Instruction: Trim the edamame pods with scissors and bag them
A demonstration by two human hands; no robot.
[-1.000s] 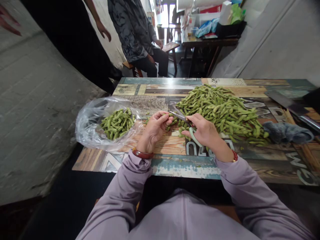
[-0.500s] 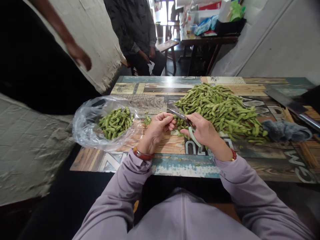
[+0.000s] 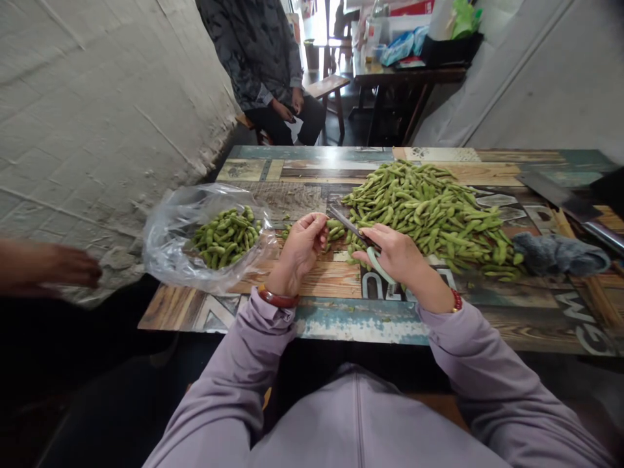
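My left hand [image 3: 303, 242] is closed in a pinch above the table, its fingertips close to the scissor blades. Whatever sits between those fingers is too small to make out. My right hand [image 3: 396, 252] grips scissors [image 3: 347, 222] with pale green handles, the blades angled up toward the left hand. Several green soybean pods [image 3: 335, 230] lie just beyond the left fingertips. A large heap of pods [image 3: 424, 211] spreads behind and to the right of the scissors. On the left, a clear plastic bag [image 3: 168, 237] lies open with more pods [image 3: 227, 239] inside.
A cleaver [image 3: 558, 195] and a rolled grey cloth [image 3: 560, 253] lie on the right side of the patterned table [image 3: 326, 318]. A person's hand [image 3: 73, 266] is at the far left. Another person [image 3: 263, 58] sits beyond the table, near a bench [image 3: 327, 86].
My left hand has drawn slightly left, away from the scissors, uncovering pods beyond it. My right hand has barely moved. The standing person at left has shifted lower and farther left in view.
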